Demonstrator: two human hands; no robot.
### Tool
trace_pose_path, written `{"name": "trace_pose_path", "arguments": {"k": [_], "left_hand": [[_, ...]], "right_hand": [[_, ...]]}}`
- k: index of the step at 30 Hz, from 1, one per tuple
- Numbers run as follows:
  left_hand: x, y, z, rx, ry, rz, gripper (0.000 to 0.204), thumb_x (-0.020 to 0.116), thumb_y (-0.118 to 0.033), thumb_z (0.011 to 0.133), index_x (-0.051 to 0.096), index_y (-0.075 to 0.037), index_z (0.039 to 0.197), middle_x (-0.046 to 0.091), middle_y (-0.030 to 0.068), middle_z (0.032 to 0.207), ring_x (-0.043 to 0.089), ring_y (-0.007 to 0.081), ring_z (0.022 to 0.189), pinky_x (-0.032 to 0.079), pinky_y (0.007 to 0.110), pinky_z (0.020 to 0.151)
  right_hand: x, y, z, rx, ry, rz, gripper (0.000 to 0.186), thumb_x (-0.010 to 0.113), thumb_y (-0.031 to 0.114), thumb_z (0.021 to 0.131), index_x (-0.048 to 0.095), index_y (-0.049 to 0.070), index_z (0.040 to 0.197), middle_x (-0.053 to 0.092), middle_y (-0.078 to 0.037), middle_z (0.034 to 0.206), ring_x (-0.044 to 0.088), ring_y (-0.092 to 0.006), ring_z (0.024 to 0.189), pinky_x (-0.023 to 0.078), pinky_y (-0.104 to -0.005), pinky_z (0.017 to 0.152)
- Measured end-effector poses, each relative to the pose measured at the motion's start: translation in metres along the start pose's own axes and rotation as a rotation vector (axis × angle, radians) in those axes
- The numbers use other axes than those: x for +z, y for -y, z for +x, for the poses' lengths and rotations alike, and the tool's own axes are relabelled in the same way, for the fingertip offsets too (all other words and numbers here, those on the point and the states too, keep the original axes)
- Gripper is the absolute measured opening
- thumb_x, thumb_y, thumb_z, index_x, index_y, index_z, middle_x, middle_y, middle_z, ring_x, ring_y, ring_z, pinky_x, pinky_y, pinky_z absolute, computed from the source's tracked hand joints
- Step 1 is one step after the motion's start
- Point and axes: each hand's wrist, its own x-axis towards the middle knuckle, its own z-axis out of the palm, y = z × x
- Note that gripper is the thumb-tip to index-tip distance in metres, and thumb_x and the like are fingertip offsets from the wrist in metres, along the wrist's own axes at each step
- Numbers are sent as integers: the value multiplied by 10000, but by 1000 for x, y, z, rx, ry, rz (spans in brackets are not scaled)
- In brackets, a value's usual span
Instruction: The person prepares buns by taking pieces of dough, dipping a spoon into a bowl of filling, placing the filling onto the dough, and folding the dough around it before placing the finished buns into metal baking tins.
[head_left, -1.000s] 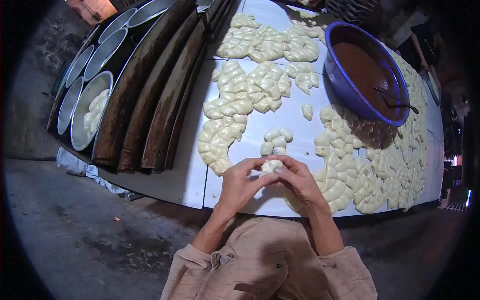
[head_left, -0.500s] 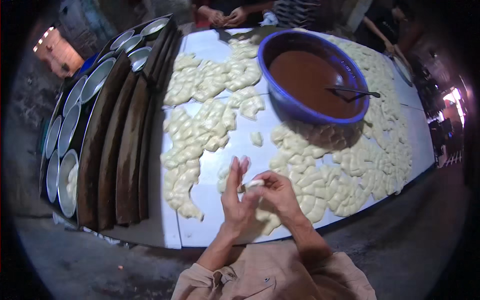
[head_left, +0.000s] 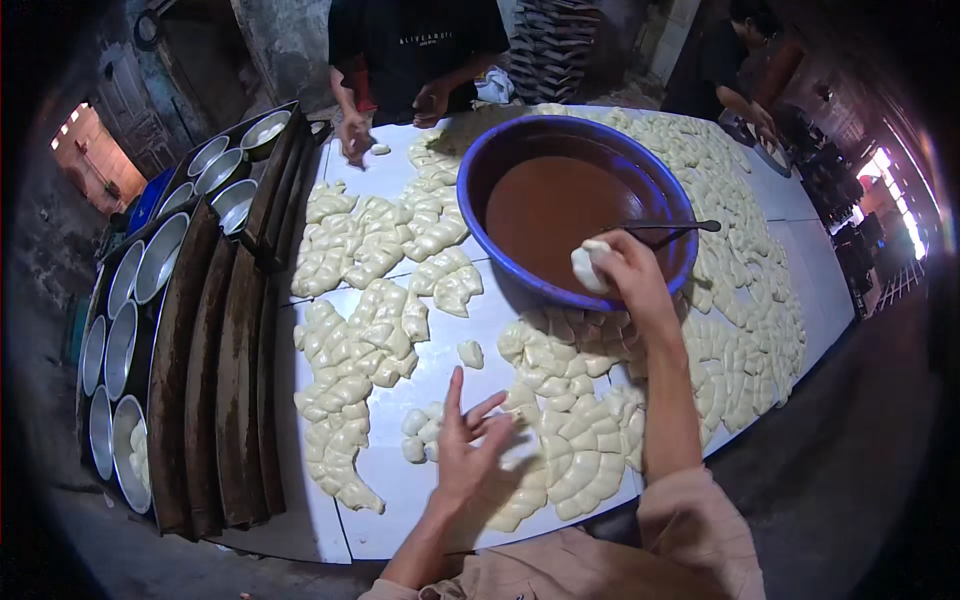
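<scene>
My right hand [head_left: 632,272] is raised over the near rim of a blue basin [head_left: 478,218], pinching a pale piece of dough [head_left: 588,268]. In the basin lies a smooth brown paste [head_left: 545,205], and a dark-handled utensil [head_left: 690,226] rests across its right side. My left hand [head_left: 470,445] hovers low over the white table [head_left: 395,480] with its fingers spread and nothing in them. Beside it, partly hidden, are several small white dough balls [head_left: 418,432]. A single dough piece [head_left: 470,353] lies just beyond its fingertips.
Flattened dough pieces crowd the table in a left patch [head_left: 350,340] and a wide right patch [head_left: 740,330]. Metal bowls [head_left: 122,350] and long dark trays [head_left: 190,390] line the left side. Across the table a person's hand [head_left: 355,135] is near a dough piece; another person works far right.
My hands were together at the near side. The right has moved up and right to the basin with the dough; the left has opened. The view has shifted, showing more of the person opposite.
</scene>
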Motion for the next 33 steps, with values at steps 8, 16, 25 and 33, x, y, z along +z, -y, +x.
{"name": "trace_pose_path", "arguments": {"k": [8,16,25,33], "left_hand": [[-16,-13,-1,30,-43,243,490,636,-84,974,474,-15,1431,719,186,1115,702,175,988,558,302,879],[1,-5,4,-32,67,224,393,625,-134,996,543,9,1352,728,160,1073,704,179,953,557,306,845],[37,-15,29,-191,75,-444,547,417,-433,1068,476,-8,1408,552,133,1387,551,245,1269,460,427,1045],[-24,21,-3,-268,-279,-691,287,604,-217,1008,609,-27,1222,691,56,1077,680,142,929,560,300,831]], "right_hand": [[-25,-39,59,33,553,-1012,317,604,284,850,690,13,990,706,-104,908,657,-206,798,497,-351,753],[-13,-27,38,-62,347,-822,268,608,260,902,657,14,998,673,-66,827,660,-154,748,519,-317,690],[71,-17,-53,345,311,656,140,627,142,968,585,46,1061,677,-62,892,670,-112,731,562,-231,639],[124,-46,-131,368,313,367,406,649,110,898,533,44,1281,640,-47,1067,646,-117,868,529,-232,763]]}}
